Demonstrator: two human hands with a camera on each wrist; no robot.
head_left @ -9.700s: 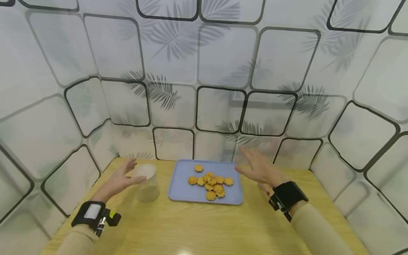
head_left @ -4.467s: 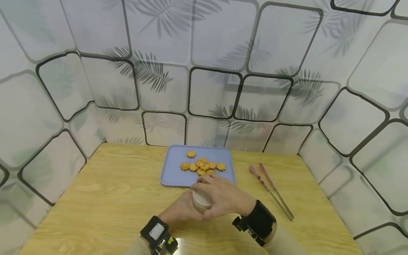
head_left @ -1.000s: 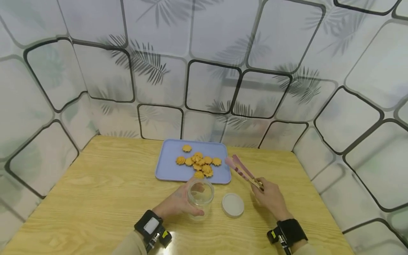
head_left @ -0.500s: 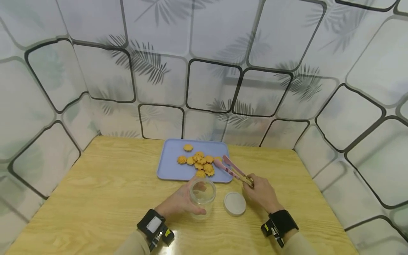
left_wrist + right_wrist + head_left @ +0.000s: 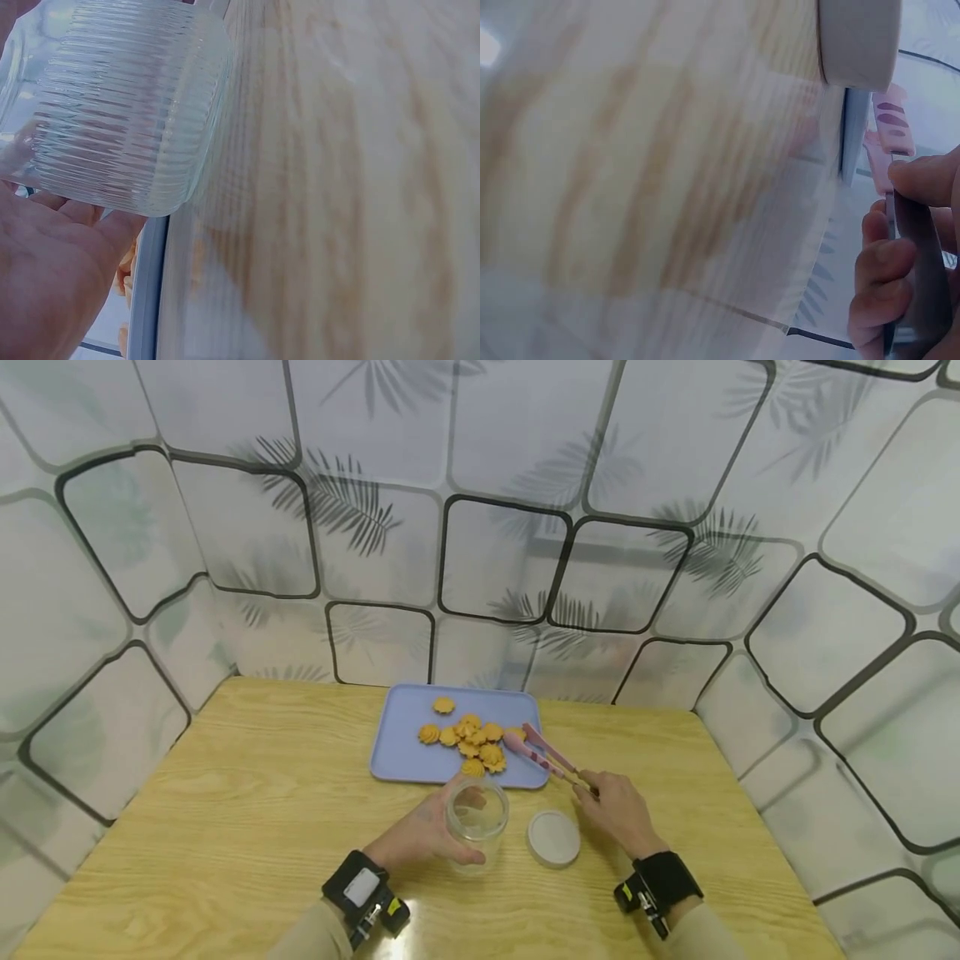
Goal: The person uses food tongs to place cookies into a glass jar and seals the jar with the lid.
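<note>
My left hand (image 5: 429, 833) grips a clear glass jar (image 5: 477, 820) with its mouth uncovered; ribbed sides show on the jar (image 5: 135, 105) in the left wrist view. With my right hand (image 5: 617, 810) I hold pink-tipped metal tongs (image 5: 551, 758), thumb on one arm and fingers curled round the other. The tongs' two tips stand on either side of a cookie (image 5: 517, 733) at the right end of the blue tray (image 5: 397, 760); whether they touch it I cannot tell. Several more golden cookies (image 5: 468, 731) lie in the tray's middle.
A white round lid (image 5: 553, 839) lies on the wooden table (image 5: 225, 810), between the jar and my right hand. Patterned curtains (image 5: 390, 527) stand close behind the table and at both sides.
Earlier both hands were at the covered jar; now the lid lies on the table. My right hand has taken up the tongs and moved them left over the tray. The jar stays put lately.
</note>
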